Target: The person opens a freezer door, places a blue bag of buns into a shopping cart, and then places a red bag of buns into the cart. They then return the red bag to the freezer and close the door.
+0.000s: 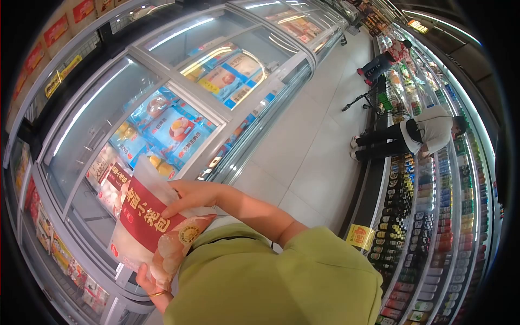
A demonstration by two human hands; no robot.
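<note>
A bag of frozen buns [142, 211], pale with a dark red band and yellow lettering, is held in front of my green shirt. Pictures of buns and a round gold emblem show on its lower right part. My right hand [189, 198] grips the bag's right edge, its thumb lying across the front. At the bottom corner my left hand [147, 281], with a gold bracelet at the wrist, holds the bag too; most of its fingers are hidden. Beyond the bag lies a chest freezer [219, 120], with blue bags [176, 128] and red-and-white bags [111, 181] under its glass.
More glass-topped freezers [271, 21] run away ahead on the left. A tiled aisle [303, 157] separates them from a refrigerated shelf of bottles [398, 216] on the right. Two people stand along that shelf, one in a white top [430, 130]. Near them is a shopping cart [374, 101].
</note>
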